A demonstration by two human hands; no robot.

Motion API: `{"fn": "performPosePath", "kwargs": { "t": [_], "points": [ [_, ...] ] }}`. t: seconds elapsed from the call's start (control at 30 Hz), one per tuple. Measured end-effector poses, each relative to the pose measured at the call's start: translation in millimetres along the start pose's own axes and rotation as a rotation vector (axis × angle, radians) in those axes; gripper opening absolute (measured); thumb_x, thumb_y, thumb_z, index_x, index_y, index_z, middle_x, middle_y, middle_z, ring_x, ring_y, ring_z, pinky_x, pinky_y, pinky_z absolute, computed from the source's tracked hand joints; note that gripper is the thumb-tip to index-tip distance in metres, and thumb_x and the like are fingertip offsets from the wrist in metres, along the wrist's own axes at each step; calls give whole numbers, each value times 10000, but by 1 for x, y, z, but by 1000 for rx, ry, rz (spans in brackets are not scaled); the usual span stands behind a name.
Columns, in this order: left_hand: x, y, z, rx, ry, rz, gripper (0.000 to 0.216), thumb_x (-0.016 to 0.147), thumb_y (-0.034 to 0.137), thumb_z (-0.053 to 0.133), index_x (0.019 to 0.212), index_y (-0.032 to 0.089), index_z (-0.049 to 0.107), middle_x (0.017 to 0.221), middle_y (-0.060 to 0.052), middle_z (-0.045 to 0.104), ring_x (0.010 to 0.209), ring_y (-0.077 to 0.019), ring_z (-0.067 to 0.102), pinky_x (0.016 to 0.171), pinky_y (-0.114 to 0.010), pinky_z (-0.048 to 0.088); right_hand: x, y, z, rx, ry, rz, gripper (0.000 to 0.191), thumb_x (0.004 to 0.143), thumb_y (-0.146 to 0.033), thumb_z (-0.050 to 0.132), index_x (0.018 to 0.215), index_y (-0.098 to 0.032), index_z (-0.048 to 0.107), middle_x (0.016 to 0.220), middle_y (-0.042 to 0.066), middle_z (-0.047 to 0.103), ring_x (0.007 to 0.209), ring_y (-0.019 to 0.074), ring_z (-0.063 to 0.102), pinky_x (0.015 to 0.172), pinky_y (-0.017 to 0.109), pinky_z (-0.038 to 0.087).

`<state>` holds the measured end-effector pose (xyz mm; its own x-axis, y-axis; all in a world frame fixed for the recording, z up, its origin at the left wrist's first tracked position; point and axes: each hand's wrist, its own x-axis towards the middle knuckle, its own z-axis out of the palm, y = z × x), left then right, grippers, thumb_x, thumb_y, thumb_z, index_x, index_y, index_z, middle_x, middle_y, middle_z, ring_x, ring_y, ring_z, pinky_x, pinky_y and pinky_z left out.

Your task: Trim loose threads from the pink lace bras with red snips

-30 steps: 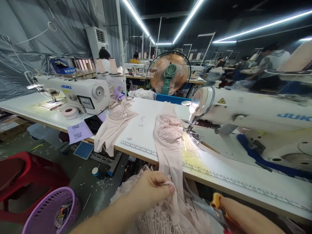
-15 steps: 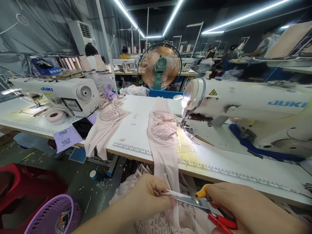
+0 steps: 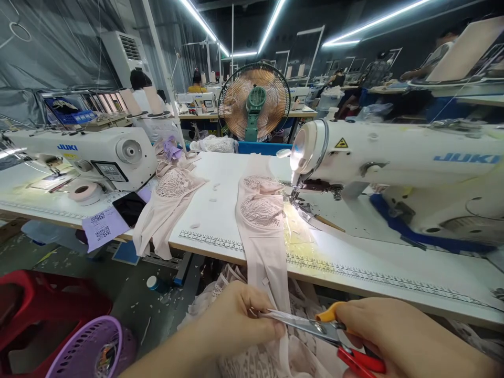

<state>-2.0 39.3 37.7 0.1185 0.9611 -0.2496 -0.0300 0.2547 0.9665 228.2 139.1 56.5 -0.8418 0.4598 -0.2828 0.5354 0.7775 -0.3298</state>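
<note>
In my right hand is a pair of scissors with orange and red handles, its blades pointing left. My left hand is closed, thumb and fingers pinching the edge of pale pink fabric at the blade tips. The blades look nearly together there; whether fabric lies between them I cannot make out. A pale pink lace bra lies across the table, its band hanging over the front edge towards my hands. More pink lace garments bunch below my hands, partly hidden by them.
A white sewing machine stands at right, another at left. Another bra, a phone and a purple paper lie left. A purple basket and red stool are on the floor. A fan stands behind.
The view has shifted slightly, so the background sits a little further left. A small whitish scrap by the bra band appears lower and turned. Both hands keep nearly the same position, with the blades closer together.
</note>
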Motion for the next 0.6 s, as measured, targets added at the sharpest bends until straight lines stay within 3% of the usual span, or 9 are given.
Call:
{"fn": "performPosePath", "kwargs": {
  "t": [0.13, 0.27, 0.4, 0.53, 0.6],
  "points": [
    [1, -2, 0, -23, -4, -6, 221, 616, 328, 704, 546, 128, 641, 574, -10, 497, 533, -109, 432, 491, -254, 282, 1, 0, 2, -28, 20, -5, 369, 803, -550, 605, 655, -245, 459, 614, 2, 551, 500, 169, 394, 490, 298, 193],
    [1, -3, 0, -50, -22, 26, 244, 640, 346, 719, 561, 128, 643, 576, -15, 506, 553, -117, 441, 500, -252, 298, 2, -2, -1, -28, -47, 5, 392, 820, -537, 581, 628, -234, 424, 591, -4, 535, 492, 149, 367, 472, 285, 196],
    [1, 0, -1, -4, -48, 28, 298, 670, 394, 709, 560, 132, 620, 551, 5, 433, 538, -113, 403, 485, -260, 252, 2, -3, -2, -12, 17, -36, 411, 845, -531, 585, 612, -220, 453, 565, -15, 512, 486, 139, 377, 480, 278, 190],
    [1, 4, -2, 33, -16, 28, 309, 654, 395, 696, 533, 146, 558, 591, 2, 451, 559, -112, 410, 521, -266, 275, 2, -1, -2, 94, -97, 23, 388, 850, -510, 535, 620, -219, 420, 601, -12, 518, 514, 142, 384, 488, 276, 225],
    [1, 7, -2, 48, 21, 41, 299, 655, 390, 678, 533, 154, 540, 609, 2, 459, 573, -116, 423, 541, -264, 309, -1, 0, 1, 215, -64, 59, 350, 853, -509, 500, 652, -227, 443, 644, 2, 543, 552, 162, 421, 479, 271, 276]
  ]
}}
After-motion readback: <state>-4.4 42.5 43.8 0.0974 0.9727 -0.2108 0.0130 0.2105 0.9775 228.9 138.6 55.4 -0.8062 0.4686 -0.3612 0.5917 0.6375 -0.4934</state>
